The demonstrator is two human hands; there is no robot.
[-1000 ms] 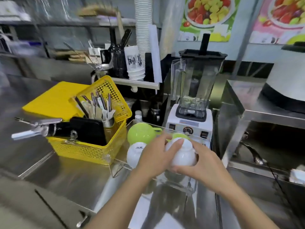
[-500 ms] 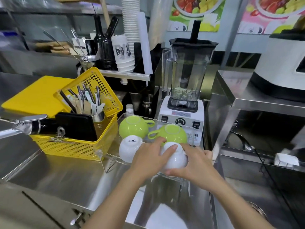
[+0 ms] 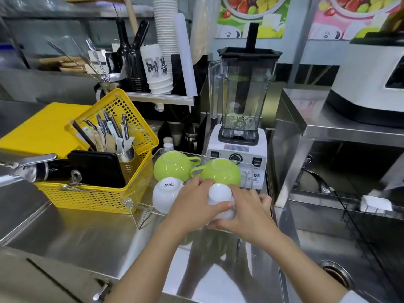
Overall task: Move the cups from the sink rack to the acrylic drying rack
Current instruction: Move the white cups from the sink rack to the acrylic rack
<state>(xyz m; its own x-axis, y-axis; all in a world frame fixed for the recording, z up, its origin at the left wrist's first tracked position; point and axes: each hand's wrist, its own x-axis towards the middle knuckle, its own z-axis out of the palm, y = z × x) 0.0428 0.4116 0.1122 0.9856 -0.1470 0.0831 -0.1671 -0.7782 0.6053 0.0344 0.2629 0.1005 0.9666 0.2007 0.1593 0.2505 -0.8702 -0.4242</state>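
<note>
A clear acrylic drying rack (image 3: 131, 201) stands on the steel counter in front of the blender. Upside down in it are two green cups, one at the back left (image 3: 171, 166) and one at the back right (image 3: 220, 171), plus a white cup (image 3: 164, 193) at the front left. Both my hands hold a second white cup (image 3: 219, 194) upside down at the rack's front right. My left hand (image 3: 194, 206) wraps its left side, my right hand (image 3: 247, 213) its right side and base. The sink rack (image 3: 358, 217) is a dark wire frame at the right.
A yellow basket (image 3: 98, 197) with cutlery and a black tray touches the rack's left side. A blender (image 3: 240, 119) stands right behind the rack. A steel sink (image 3: 334, 278) with a tap (image 3: 314, 178) lies to the right, under a raised steel shelf.
My hands have lowered the white cup into the front right of the rack, below the right green cup. The camera has tipped down and moved closer.
</note>
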